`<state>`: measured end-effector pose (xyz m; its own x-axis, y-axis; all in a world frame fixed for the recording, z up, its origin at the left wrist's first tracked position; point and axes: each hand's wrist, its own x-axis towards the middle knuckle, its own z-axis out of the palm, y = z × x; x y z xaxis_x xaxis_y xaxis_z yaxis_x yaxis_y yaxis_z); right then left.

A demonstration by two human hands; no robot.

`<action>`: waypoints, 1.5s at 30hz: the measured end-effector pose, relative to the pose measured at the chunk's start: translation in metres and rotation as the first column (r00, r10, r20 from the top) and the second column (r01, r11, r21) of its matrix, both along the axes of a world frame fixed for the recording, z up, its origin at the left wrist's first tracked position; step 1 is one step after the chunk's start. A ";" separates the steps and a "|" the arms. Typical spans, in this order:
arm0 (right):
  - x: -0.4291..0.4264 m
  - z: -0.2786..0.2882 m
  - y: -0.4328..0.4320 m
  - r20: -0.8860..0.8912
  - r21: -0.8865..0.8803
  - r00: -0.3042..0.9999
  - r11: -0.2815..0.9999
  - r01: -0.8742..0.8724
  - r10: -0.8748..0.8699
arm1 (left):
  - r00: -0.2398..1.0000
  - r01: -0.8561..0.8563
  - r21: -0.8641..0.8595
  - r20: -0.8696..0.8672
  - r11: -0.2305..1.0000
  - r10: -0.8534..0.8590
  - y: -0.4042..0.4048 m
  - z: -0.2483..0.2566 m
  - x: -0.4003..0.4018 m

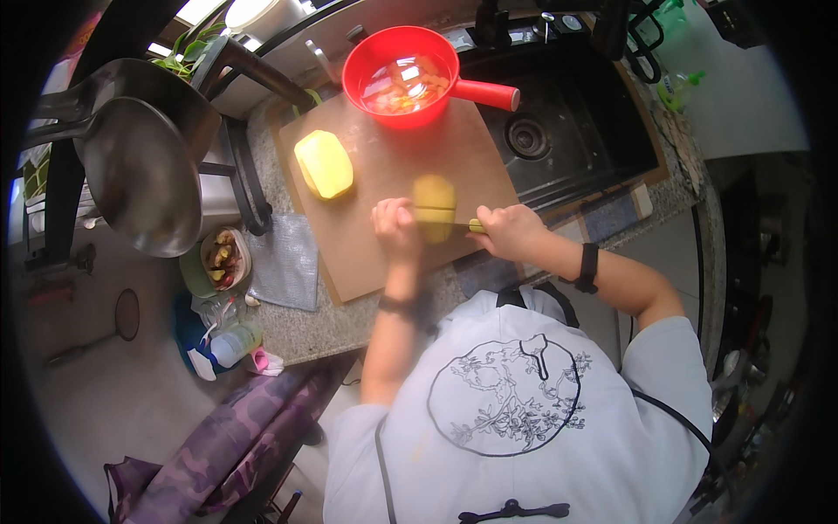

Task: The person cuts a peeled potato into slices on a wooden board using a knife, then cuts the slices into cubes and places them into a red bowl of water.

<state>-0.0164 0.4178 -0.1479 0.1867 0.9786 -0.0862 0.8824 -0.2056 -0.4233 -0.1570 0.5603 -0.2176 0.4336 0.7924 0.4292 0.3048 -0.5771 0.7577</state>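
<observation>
On a brown cutting board (373, 167), my right hand (514, 229) is closed around the yellow-green handle of a knife (476, 226). The blade reaches left across a peeled yellow piece, probably potato (434, 196), which is blurred and shows a dark line across it. Beside that piece's left edge is my left hand (397, 226), fingers bent; whether it grips the piece is unclear. A larger peeled yellow block (324, 164) lies at the board's left. At the board's far edge stands a red plastic dipper (401, 118) with water and orange-yellow pieces in it.
A black sink (576, 131) adjoins the board's right side. Metal pans (144, 177) hang or stand at the left, near a silvery mat (285, 262). A small container of ginger-like pieces (226, 259) and a bottle (236, 344) are near the granite counter's (327, 334) left edge.
</observation>
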 end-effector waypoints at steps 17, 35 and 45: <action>-0.002 0.000 -0.009 0.038 0.106 0.999 0.994 0.021 -0.025 | 0.997 0.071 0.046 -0.042 0.996 -0.069 -0.001 0.028 -0.005; -0.009 0.006 -0.007 0.025 0.107 0.998 0.992 -0.062 0.060 | 0.999 0.003 0.008 -0.038 1.000 -0.003 -0.010 0.024 -0.024; -0.010 0.001 -0.006 0.032 0.062 0.998 0.996 -0.057 0.055 | 0.998 -0.004 0.033 -0.055 0.999 0.006 -0.009 0.017 -0.021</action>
